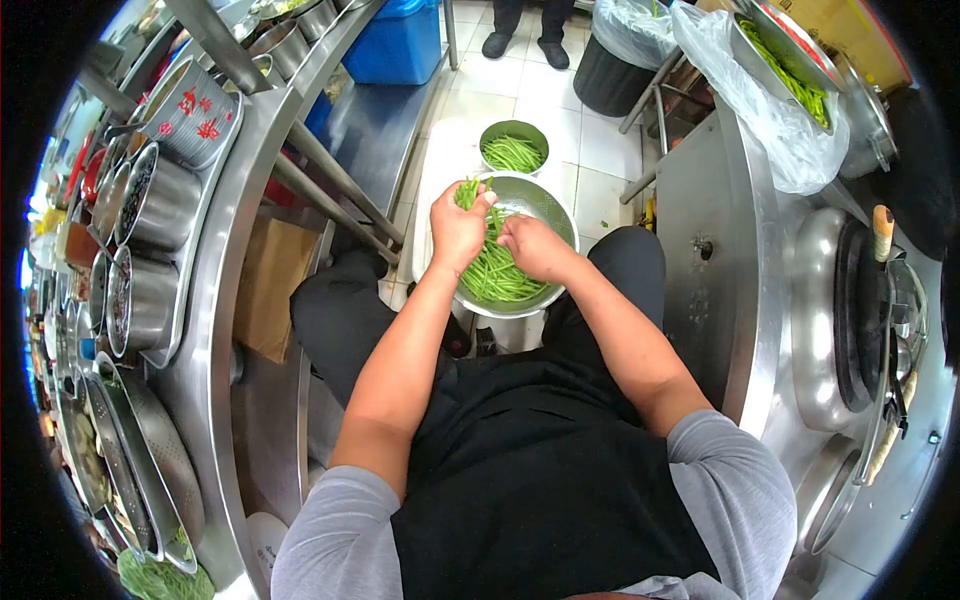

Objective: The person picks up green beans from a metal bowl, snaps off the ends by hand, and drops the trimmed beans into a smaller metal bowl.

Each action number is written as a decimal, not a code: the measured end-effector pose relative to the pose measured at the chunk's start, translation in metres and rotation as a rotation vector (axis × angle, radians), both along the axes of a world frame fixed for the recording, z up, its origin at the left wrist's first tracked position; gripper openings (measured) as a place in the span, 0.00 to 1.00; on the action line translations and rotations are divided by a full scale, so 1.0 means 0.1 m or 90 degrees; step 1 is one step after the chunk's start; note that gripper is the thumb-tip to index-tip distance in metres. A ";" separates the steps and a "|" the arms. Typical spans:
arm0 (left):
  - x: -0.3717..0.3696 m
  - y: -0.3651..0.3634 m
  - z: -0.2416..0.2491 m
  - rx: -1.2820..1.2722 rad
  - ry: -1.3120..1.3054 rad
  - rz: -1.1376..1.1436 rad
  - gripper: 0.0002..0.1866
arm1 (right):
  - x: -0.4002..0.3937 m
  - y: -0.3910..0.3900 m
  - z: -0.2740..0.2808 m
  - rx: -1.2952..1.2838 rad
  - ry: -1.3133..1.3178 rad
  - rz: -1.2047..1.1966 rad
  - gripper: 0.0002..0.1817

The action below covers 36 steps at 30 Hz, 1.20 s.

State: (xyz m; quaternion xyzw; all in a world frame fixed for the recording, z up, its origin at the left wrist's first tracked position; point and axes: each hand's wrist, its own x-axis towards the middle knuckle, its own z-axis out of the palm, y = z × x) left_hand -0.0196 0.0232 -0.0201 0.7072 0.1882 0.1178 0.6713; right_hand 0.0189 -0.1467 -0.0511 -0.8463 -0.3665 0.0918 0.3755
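Observation:
Between my knees stands a large metal colander (562, 215) holding many cut green bean pieces (500, 275). Above its left side, my left hand (462, 226) is closed around a small bunch of green beans (472, 190), whose ends stick up past the fingers. My right hand (532, 245) is pinched over the colander's middle, right of my left hand; what its fingertips hold is too small to make out. Just beyond the colander is a smaller metal pot (544, 145) with more green beans (513, 153) in it.
Steel counters flank me. On the left one (215, 330) are metal pots (150, 300) and trays; on the right one (765, 300) are a wok (830, 310) and a bowl of long beans (785, 70). Ahead are a blue bin (400, 40), a black trash bin (610, 80) and a person's feet (525, 45).

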 end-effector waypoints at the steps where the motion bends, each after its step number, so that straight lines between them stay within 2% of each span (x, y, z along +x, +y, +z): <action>1: 0.01 0.00 -0.03 0.002 0.002 0.000 0.10 | 0.05 -0.04 -0.06 -0.144 0.025 0.043 0.07; 2: 0.04 0.01 -0.06 -0.022 -0.015 0.047 0.08 | 0.08 -0.06 -0.12 -0.288 0.051 0.087 0.06; 3: 0.07 0.03 -0.08 -0.044 -0.030 0.092 0.07 | 0.03 -0.07 -0.18 -0.285 0.053 0.085 0.06; 5: 0.12 0.21 0.09 -0.153 -0.075 0.138 0.06 | -0.11 -0.11 -0.31 -0.447 0.130 0.201 0.07; 7: 0.18 0.46 0.07 -0.302 -0.128 0.173 0.04 | -0.10 -0.13 -0.47 -0.407 0.095 0.180 0.10; 9: 0.15 0.57 0.14 -0.442 -0.134 0.205 0.04 | 0.06 -0.11 -0.54 -0.243 0.026 0.020 0.12; 10: 0.11 0.59 0.15 -0.476 -0.124 0.189 0.06 | 0.19 -0.09 -0.61 -0.247 0.023 0.028 0.12; 12: 0.11 0.58 0.12 -0.482 -0.094 0.175 0.07 | 0.42 -0.02 -0.68 -0.193 -0.012 -0.213 0.15; 15: 0.09 0.50 0.10 -0.469 -0.039 0.107 0.11 | 0.47 -0.01 -0.74 -0.187 0.008 -0.250 0.15; 17: 0.08 0.42 0.20 -0.487 0.011 0.112 0.09 | 0.49 0.03 -0.78 -0.240 0.019 -0.253 0.15; 19: 0.09 0.42 0.10 -0.480 0.006 0.083 0.09 | 0.55 0.06 -1.08 -0.315 -0.037 -0.234 0.12; 21: 0.09 0.42 -0.03 -0.286 0.037 0.024 0.11 | 0.61 0.05 -1.29 -0.329 -0.024 -0.225 0.11; 22: 0.08 0.39 -0.08 -0.201 0.032 0.038 0.10 | 0.62 0.06 -1.33 -0.311 -0.030 -0.252 0.11; 23: 0.07 0.39 -0.13 -0.203 0.030 0.046 0.10 | 0.63 0.06 -1.37 -0.293 -0.037 -0.277 0.11; 25: 0.03 0.34 -0.15 0.193 0.012 0.020 0.09 | 0.57 0.05 -1.25 -0.239 -0.031 -0.287 0.10; 27: 0.04 0.27 -0.10 0.208 0.025 0.023 0.10 | 0.53 0.03 -1.10 -0.215 -0.023 -0.273 0.10; 29: -0.01 0.23 -0.01 0.300 0.064 -0.002 0.13 | 0.51 0.02 -0.95 -0.233 -0.011 -0.260 0.10; 34: -0.01 0.29 -0.20 0.317 0.074 -0.018 0.14 | 0.60 0.01 -1.26 -0.221 -0.009 -0.237 0.09; 36: 0.02 0.29 -0.23 0.278 0.082 -0.014 0.14 | 0.65 0.05 -1.35 -0.216 -0.040 -0.266 0.06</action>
